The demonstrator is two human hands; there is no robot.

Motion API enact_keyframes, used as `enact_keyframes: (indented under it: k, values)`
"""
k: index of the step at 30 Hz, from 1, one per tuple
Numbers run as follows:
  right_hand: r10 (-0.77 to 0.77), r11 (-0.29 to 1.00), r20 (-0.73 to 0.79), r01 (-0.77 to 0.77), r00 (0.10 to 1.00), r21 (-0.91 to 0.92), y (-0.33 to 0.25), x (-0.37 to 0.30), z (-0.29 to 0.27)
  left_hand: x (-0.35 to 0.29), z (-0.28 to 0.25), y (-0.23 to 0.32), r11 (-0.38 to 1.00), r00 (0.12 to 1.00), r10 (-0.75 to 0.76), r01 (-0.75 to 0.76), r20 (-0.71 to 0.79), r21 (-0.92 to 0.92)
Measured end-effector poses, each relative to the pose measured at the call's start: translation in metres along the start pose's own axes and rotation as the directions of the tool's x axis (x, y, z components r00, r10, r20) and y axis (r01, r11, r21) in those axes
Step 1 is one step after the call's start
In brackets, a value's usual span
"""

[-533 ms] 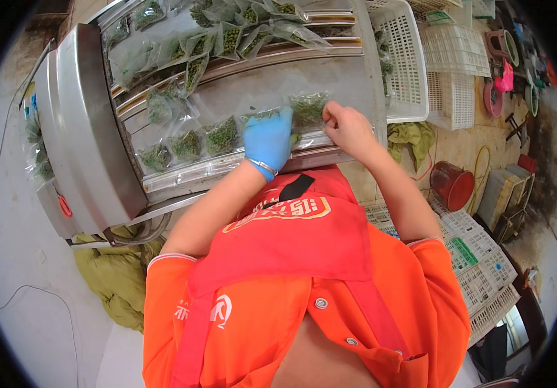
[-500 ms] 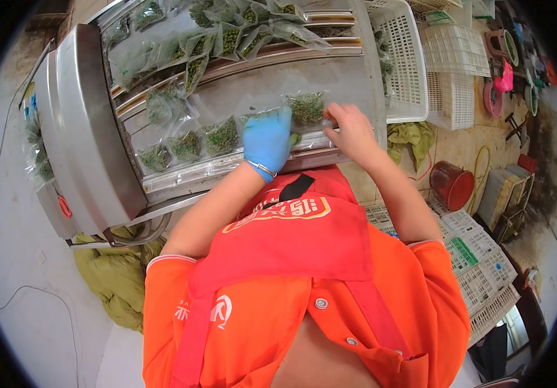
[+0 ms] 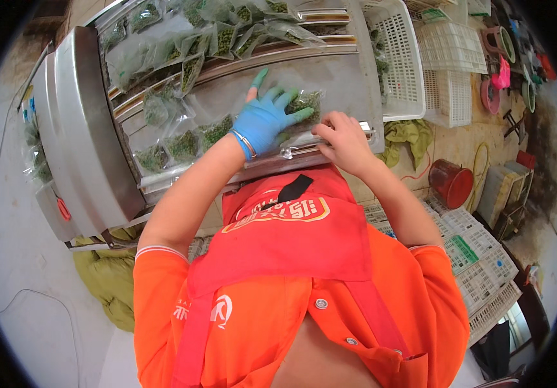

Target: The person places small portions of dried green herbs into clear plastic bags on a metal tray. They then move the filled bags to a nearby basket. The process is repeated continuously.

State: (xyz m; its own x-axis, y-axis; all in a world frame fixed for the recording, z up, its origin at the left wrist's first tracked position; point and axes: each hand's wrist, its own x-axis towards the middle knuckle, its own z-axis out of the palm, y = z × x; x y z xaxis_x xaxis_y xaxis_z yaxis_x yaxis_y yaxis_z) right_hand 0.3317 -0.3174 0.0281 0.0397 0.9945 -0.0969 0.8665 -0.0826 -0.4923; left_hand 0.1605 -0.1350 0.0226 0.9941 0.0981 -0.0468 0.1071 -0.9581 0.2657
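Observation:
My left hand (image 3: 260,121), in a blue glove with green-stained fingertips, lies open with its fingers spread over the row of bags on the metal machine bed. Its fingertips reach a clear plastic bag (image 3: 308,102) of small green berries or peppercorns. My bare right hand (image 3: 345,141) is closed at that bag's near edge, beside the sealing bar (image 3: 304,152); the fingers seem to pinch the plastic. To the left in the same row lie more filled bags, among them one bag (image 3: 215,131) beside my left wrist and another bag (image 3: 182,146).
Several filled bags (image 3: 224,40) lie along the far bar. A rounded steel cover (image 3: 74,129) stands at the left. White plastic baskets (image 3: 410,84) stand right of the machine, near a green cloth (image 3: 405,137) and a red bucket (image 3: 451,185). Flat crates (image 3: 479,252) lie lower right.
My left hand has opened from a curled grip and spread its fingers, shifting slightly left and away from me. My right hand has moved slightly nearer to me, along the bag's near edge.

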Motion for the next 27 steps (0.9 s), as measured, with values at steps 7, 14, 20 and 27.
enact_keyframes:
  k: [7, 14, 20, 27]
  values:
    - [0.001, 0.991, -0.108, 0.013, 0.994, 0.133, -0.005, -0.006, -0.014, -0.026, 0.002, 0.022, 0.994, 0.991, -0.109, 0.106, -0.080, -0.035]
    - [0.402, 0.890, -0.340, -0.276, 0.850, 0.361, 0.020, 0.115, -0.044, -0.007, -0.021, 0.058, 0.898, 0.939, -0.306, 0.229, -0.159, -0.375]
    - [0.273, 0.954, -0.411, -0.190, 0.870, 0.230, 0.025, 0.099, -0.037, 0.024, -0.013, 0.015, -0.479, 0.710, -0.569, 0.124, 0.415, -0.869]
    - [0.405, 0.715, -0.135, -0.222, 0.904, 0.663, 0.017, 0.016, -0.013, 0.036, 0.000, 0.000, -0.593, 0.596, -0.380, 0.431, 0.708, -0.681]
